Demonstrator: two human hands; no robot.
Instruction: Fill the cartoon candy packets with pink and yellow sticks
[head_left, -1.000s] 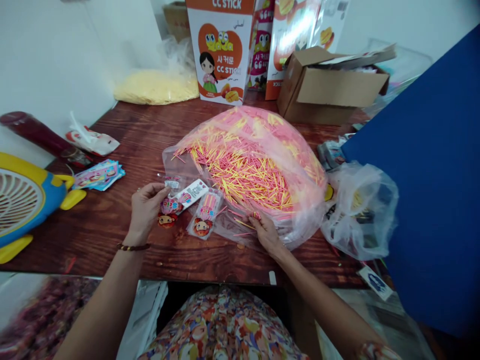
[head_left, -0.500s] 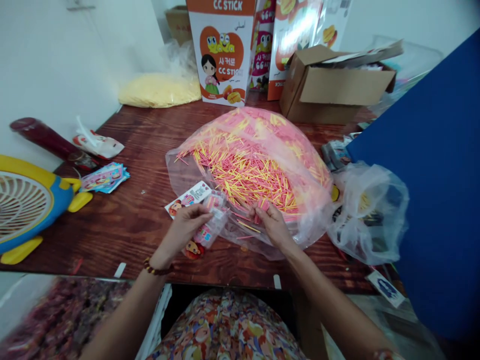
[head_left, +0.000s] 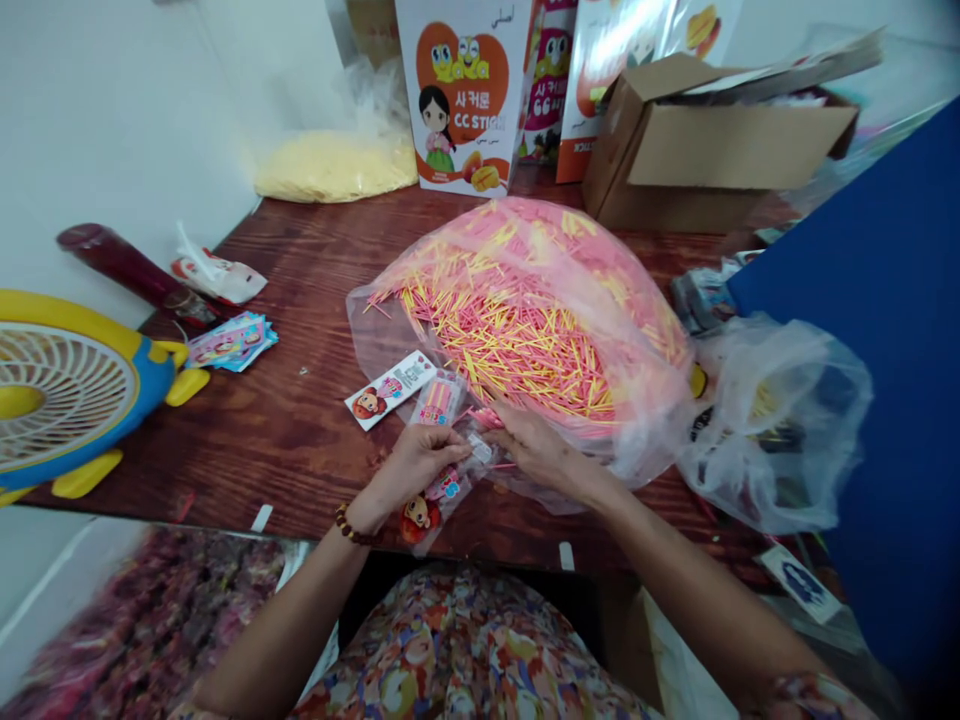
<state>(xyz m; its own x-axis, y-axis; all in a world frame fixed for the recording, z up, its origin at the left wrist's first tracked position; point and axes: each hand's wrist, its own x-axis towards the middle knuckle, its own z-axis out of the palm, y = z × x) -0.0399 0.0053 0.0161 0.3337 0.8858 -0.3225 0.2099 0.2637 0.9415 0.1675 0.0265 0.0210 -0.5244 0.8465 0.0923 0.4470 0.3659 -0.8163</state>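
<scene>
Currently a clear packet [head_left: 444, 490] with a red-haired cartoon is over the front of the table [head_left: 315, 440], its upper end pinched in the left hand [head_left: 418, 462]. Just beside that end, the right hand [head_left: 538, 448] grips a small bundle of pink sticks [head_left: 486, 416]. Keeping the film steady and the bundle's tips even should help avoid snags. Behind the left hand lie another packet [head_left: 441, 395] and a white card [head_left: 390, 388]; beyond spreads a big plastic bag [head_left: 652, 400].

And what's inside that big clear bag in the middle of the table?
The large bag holds pink and yellow sticks, loose and jumbled; whatever lies beneath the top layer is hidden.
</scene>
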